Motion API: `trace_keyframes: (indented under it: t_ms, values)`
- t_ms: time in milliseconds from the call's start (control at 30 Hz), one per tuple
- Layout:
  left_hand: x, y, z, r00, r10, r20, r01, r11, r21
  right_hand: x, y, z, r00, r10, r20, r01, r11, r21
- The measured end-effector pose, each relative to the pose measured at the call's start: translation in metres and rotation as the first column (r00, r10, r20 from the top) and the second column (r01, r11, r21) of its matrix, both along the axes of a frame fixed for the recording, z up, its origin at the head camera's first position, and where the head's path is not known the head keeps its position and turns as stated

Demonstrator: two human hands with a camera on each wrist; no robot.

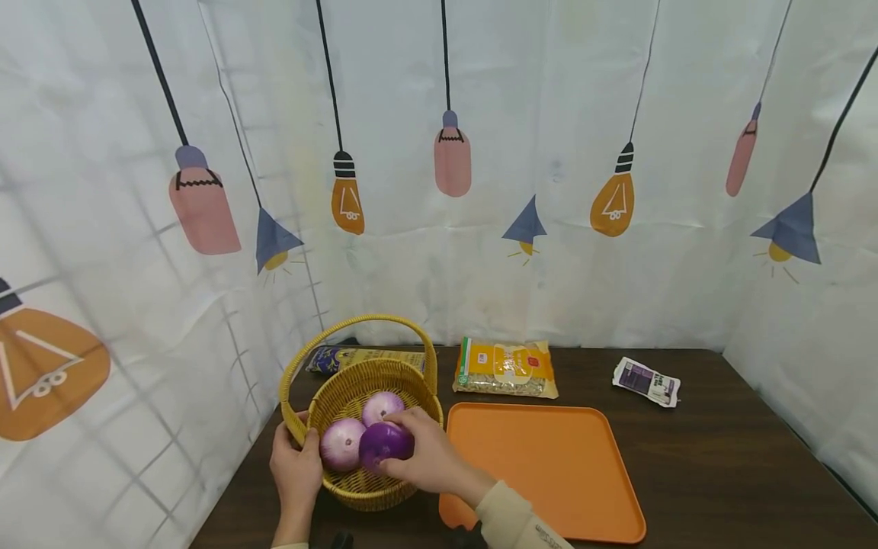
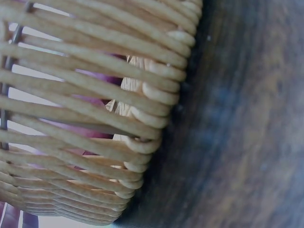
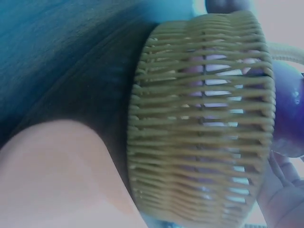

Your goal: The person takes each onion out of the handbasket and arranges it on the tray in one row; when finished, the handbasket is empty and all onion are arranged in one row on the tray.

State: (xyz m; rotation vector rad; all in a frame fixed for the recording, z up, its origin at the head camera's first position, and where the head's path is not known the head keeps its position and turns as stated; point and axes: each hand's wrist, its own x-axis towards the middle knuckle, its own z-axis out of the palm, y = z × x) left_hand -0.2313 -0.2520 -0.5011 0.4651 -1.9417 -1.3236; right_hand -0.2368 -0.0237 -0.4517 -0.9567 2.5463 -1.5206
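A yellow wicker basket (image 1: pixel 373 499) with a tall arched handle stands on the dark table, tilted a little toward me in the head view. Two pale purple onions (image 1: pixel 341 444) lie inside it. My left hand (image 1: pixel 296 467) grips the basket's left side by the foot of the handle. With its thumb and fingers, my right hand (image 1: pixel 430 457) holds a darker, glossy purple onion (image 1: pixel 386 447) over the basket's opening. In the right wrist view, that dark onion (image 3: pixel 289 111) shows beyond the rim. Basket weave (image 2: pixel 90 99) fills much of the left wrist view, hiding the left fingers.
An orange tray (image 1: pixel 542 465) lies right of the basket, partly under my right forearm. Behind are a yellow bag of grains (image 1: pixel 506 368) and a blue-and-yellow packet (image 1: pixel 336 358). A white-and-purple packet (image 1: pixel 646 381) lies farther right. Printed curtains surround the table.
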Motion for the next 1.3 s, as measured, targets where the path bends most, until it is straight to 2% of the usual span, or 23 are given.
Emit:
trace_keyframes:
  t_ms: [133, 300, 433, 700, 1067, 1300]
  values:
    - [0.000, 0.000, -0.001, 1.000, 0.005, -0.016, -0.006, 1.000, -0.011, 0.001, 0.012, 0.002, 1.000, 0.005, 0.028, -0.003, 0.995, -0.100]
    - [0.000, 0.000, -0.001, 1.000, 0.001, -0.011, -0.002, 1.000, -0.007, 0.002, 0.027, 0.003, 0.999, -0.023, 0.022, 0.027, 0.982, -0.189]
    - [0.000, 0.000, -0.001, 1.000, -0.006, -0.010, 0.006, 1.000, -0.003, 0.002, 0.040, 0.002, 0.998, -0.059, 0.034, 0.065, 0.978, -0.198]
    - [0.000, 0.000, 0.000, 1.000, -0.006, -0.003, 0.006, 1.000, 0.004, 0.001, 0.064, 0.000, 0.995, -0.073, 0.072, 0.085, 0.979, -0.186]
    - [0.001, -0.001, 0.000, 1.000, -0.005, -0.009, 0.005, 1.000, -0.014, -0.002, 0.085, 0.001, 0.978, -0.079, 0.194, 0.136, 0.944, -0.301]
    - [0.000, -0.001, 0.000, 1.000, -0.009, -0.006, 0.009, 1.000, -0.017, -0.007, 0.096, -0.005, 0.960, -0.149, 0.239, 0.218, 0.931, -0.294]
